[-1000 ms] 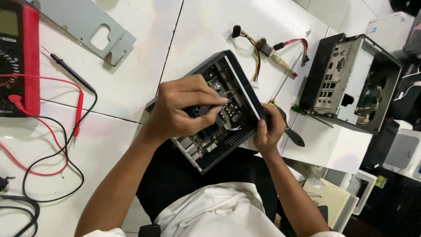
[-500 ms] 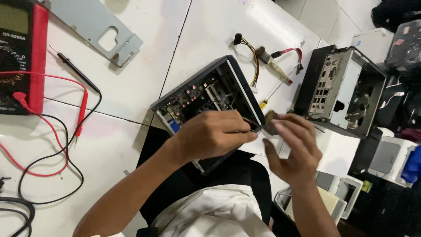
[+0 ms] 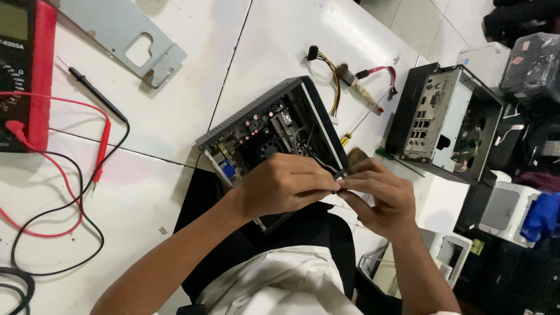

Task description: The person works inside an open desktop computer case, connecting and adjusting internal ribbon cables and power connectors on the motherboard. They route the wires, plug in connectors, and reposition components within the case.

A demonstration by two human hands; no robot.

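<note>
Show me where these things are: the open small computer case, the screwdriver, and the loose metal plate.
open small computer case [image 3: 274, 125]: head view, on its circuit board inside.
screwdriver [image 3: 364, 119]: head view, on its thin metal shaft.
loose metal plate [image 3: 116, 29]: head view, on its flat grey surface.

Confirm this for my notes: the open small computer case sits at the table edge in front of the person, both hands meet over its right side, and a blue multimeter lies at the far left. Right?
Not quite. The multimeter at the far left is red, not blue, as the head view shows. The rest holds: the open computer case sits at the table edge, and the left hand and right hand meet over its right side.
</note>
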